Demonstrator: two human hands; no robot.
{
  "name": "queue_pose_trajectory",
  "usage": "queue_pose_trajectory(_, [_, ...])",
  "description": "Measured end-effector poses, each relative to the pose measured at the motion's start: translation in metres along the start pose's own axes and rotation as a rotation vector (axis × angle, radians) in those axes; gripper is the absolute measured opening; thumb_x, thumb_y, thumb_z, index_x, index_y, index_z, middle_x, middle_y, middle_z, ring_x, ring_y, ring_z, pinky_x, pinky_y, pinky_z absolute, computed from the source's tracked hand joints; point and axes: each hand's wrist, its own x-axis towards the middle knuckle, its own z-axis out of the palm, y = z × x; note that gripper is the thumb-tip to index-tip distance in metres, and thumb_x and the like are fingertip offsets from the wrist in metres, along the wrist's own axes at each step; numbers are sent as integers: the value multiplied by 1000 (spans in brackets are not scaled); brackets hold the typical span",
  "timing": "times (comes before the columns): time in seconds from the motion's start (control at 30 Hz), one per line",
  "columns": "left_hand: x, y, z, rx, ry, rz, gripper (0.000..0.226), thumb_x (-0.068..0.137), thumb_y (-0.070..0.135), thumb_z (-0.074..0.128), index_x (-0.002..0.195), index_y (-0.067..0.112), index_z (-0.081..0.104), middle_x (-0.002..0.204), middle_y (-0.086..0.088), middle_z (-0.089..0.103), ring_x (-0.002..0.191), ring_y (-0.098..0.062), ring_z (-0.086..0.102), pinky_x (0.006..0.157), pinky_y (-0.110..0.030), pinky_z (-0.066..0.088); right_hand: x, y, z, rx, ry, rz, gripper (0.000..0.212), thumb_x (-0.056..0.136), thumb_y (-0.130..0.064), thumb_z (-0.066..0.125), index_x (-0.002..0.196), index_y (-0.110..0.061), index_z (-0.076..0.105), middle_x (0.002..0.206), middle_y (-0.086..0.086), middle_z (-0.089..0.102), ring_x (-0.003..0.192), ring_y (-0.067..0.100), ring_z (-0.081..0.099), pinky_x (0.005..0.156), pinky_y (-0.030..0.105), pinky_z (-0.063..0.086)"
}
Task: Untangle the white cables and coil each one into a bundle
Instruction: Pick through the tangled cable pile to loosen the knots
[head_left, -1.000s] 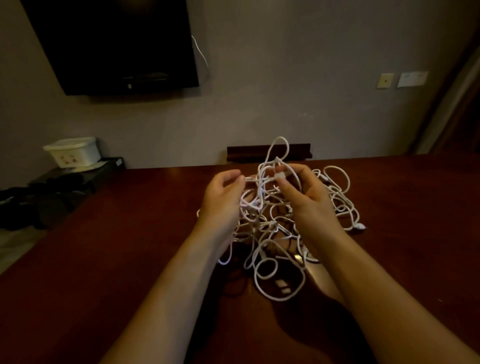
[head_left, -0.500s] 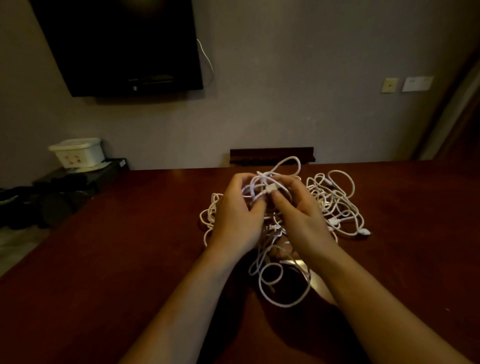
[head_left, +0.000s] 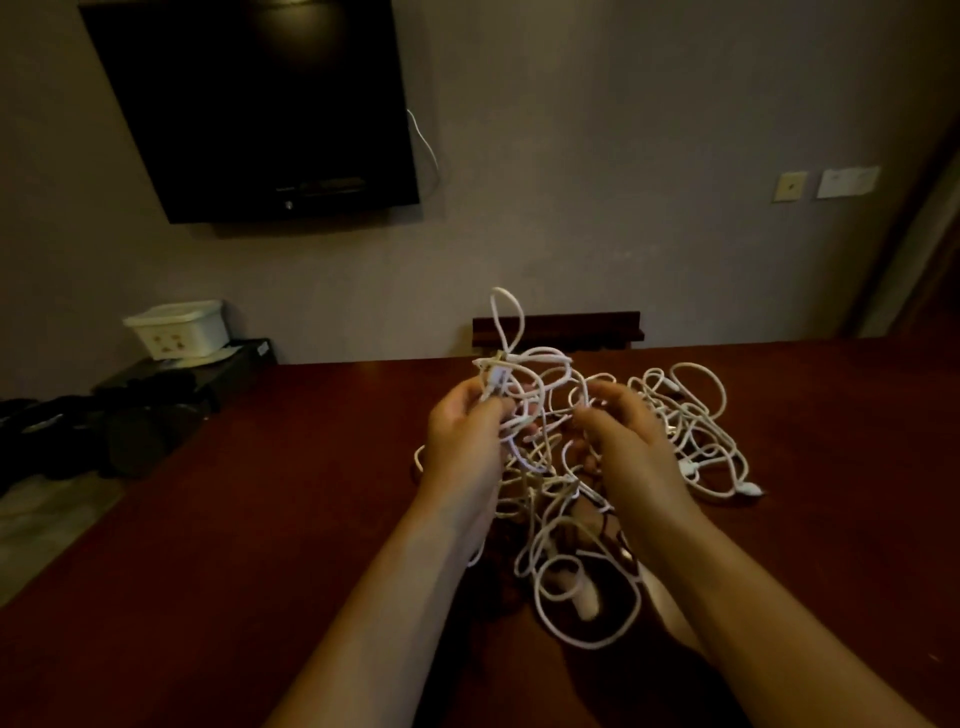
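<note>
Between the curled fingers and thumb of the left hand (head_left: 467, 441), a white connector plug (head_left: 496, 378) is pinched, with 1 tall loop (head_left: 506, 319) of cable standing up above it. Opposite, the right hand (head_left: 631, 441) has its fingers bent around several strands near the top of the tangle, thumb tip close to a small loop. Both hands lift the upper part of the white cables (head_left: 561, 467) off the dark red table (head_left: 260, 519), while the rest of the tangle lies on the tabletop below and to the right, a plug end (head_left: 750, 489) trailing at its far right edge. Beyond the table, a black television (head_left: 249, 104) hangs on the wall, and a white lidded box (head_left: 179, 327) sits on a low dark stand at the left.
</note>
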Motion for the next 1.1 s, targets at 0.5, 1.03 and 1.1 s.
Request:
queue_pose_trajectory(0.5, [-13, -6, 7, 254, -62, 135, 22, 100, 17, 67, 119, 26, 74, 110, 4, 79, 102, -13, 75, 94, -40, 62, 0, -2, -3, 102, -33, -75, 26, 100, -38, 60, 111, -20, 75, 89, 0, 79, 80, 13, 77, 66, 27, 58])
queue_pose_trajectory(1.03, [-21, -10, 13, 426, -315, 188, 28, 104, 52, 51, 121, 32, 60, 112, 11, 75, 104, -3, 71, 93, -32, 58, -7, -1, 3, -181, -58, -195, 52, 99, -71, 24, 120, -36, 56, 112, -9, 69, 104, -2, 65, 97, 39, 55])
queue_pose_trajectory(1.1, [-22, -11, 16, 433, -235, 179, 25, 104, 55, 49, 114, 34, 57, 107, 9, 73, 98, -3, 71, 89, -37, 59, -7, -2, 4, -171, 1, -199, 55, 100, -75, 18, 110, -33, 52, 104, -6, 67, 100, 6, 67, 93, 45, 55])
